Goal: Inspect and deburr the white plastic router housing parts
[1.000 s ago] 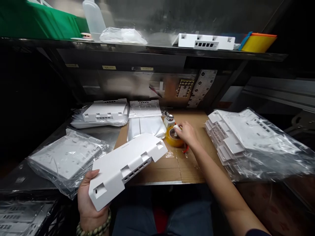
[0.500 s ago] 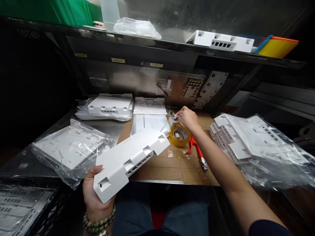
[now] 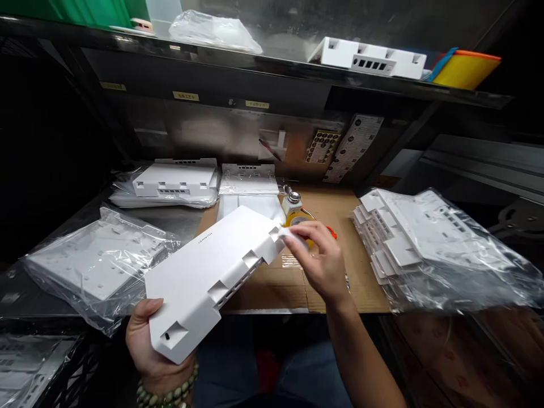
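Observation:
My left hand (image 3: 142, 340) grips the lower left end of a white plastic housing (image 3: 191, 272) marked HUAWEI, thumb on top. The housing is tilted, with its row of port openings facing me. At its far right corner, my right hand (image 3: 323, 263) pinches a small white wipe (image 3: 293, 233), which appears to touch the housing. Just beyond stands a pump bottle (image 3: 293, 202) with a metal top. A roll of yellow tape (image 3: 298, 220) is partly hidden behind my right hand, as is a red tool (image 3: 332, 232).
Bagged white housings (image 3: 403, 243) are stacked on the right. Another bagged housing (image 3: 102, 255) lies on the left, and more white parts (image 3: 174, 181) stand at the back. Cardboard (image 3: 263, 292) covers the bench. A metal shelf (image 3: 272, 62) runs overhead.
My right hand has come from the pump bottle back toward me, bringing the white wipe to the housing's right corner. The housing stays in my left hand; the view has shifted slightly.

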Demonstrator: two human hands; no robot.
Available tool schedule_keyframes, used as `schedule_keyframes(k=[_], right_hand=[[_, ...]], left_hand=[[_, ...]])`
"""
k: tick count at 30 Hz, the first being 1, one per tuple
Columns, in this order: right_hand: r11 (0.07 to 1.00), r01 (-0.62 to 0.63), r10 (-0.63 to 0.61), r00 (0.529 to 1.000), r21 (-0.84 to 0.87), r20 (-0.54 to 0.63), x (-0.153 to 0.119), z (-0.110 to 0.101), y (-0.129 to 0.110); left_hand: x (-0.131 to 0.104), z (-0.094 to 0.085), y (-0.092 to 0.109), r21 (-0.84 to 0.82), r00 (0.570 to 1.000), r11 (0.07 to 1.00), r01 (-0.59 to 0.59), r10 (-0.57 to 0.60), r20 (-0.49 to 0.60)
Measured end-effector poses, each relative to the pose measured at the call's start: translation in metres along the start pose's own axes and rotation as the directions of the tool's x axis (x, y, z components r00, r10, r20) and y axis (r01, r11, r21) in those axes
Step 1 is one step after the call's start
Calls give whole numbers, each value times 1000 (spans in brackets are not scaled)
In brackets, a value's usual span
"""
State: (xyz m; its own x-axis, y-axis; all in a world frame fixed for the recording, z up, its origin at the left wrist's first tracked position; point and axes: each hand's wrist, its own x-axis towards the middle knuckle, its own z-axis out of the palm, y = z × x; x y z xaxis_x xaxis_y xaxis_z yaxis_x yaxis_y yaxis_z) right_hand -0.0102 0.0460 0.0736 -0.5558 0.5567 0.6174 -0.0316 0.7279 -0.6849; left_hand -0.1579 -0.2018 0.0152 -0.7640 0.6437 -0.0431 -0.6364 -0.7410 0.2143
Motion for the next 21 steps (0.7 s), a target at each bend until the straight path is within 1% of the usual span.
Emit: schedule_keyframes(k=[2,4,9,12,14,16,18,20,21], right_hand=[[999,30,-29,998,16,-49,-15,4,-9],[999,45,-45,996,-7,-82,-23,8,-12],[992,108,-114,988,-65,-100,-31,9,-10],[993,82,-95,983,-87,-154,-34,8,-10],[994,69,-82,983,-88,-163,-36,8,-11],[992,90,-101,987,-86,-129,-38,8,-12],[991,107,-115,988,-85,-103,-39,9,-14],[992,93,-105,986,-91,-132,-40,9,-15],[992,79,-93,984,-95,-153,-41,10,-16]], left_hand=[[-1,6,-5,63,997,997,-33,29,76],[-3,11,-10,100,995,993,-55,46,91],[-5,19,-18,170,992,978,-123,128,-17],[-6,22,-19,207,986,970,-125,144,-78],[-7,27,-21,233,978,964,-129,163,-132],[-7,33,-23,269,954,953,-136,199,-222],[-6,41,-26,289,907,946,-148,246,-342],[-5,47,-29,290,855,945,-148,270,-443],[-5,49,-30,288,841,947,-143,270,-469]])
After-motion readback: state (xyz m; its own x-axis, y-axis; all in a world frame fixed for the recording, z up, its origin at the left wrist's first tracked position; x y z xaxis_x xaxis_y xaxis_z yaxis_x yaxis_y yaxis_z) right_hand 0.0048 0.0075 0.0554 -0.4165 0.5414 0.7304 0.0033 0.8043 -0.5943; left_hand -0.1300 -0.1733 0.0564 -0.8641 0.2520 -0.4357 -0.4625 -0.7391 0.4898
